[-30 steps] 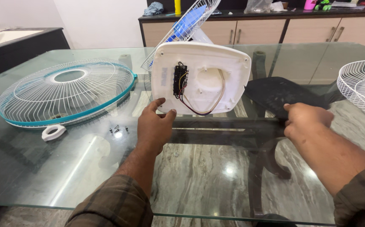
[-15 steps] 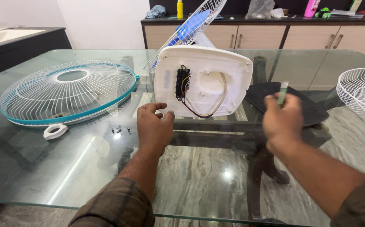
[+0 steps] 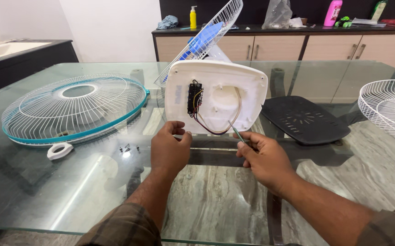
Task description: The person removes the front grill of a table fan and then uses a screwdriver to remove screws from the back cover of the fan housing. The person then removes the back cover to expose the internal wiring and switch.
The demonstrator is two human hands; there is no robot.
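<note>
Both hands at the upturned white fan base [image 3: 215, 95] on the counter [image 3: 47, 182]: left hand [image 3: 170, 148] steadies its edge; right hand [image 3: 265, 159] has swung in, fingers pinching a thin screwdriver [image 3: 237, 133] toward the wiring.

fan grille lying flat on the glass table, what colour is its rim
Teal rim on the white wire fan grille, clearest in the head view.

glass table [image 3: 47, 191] | on it: fan grille [image 3: 74, 109], white ring [image 3: 60, 151], screws [image 3: 127, 148], black plate [image 3: 304, 119]
</note>
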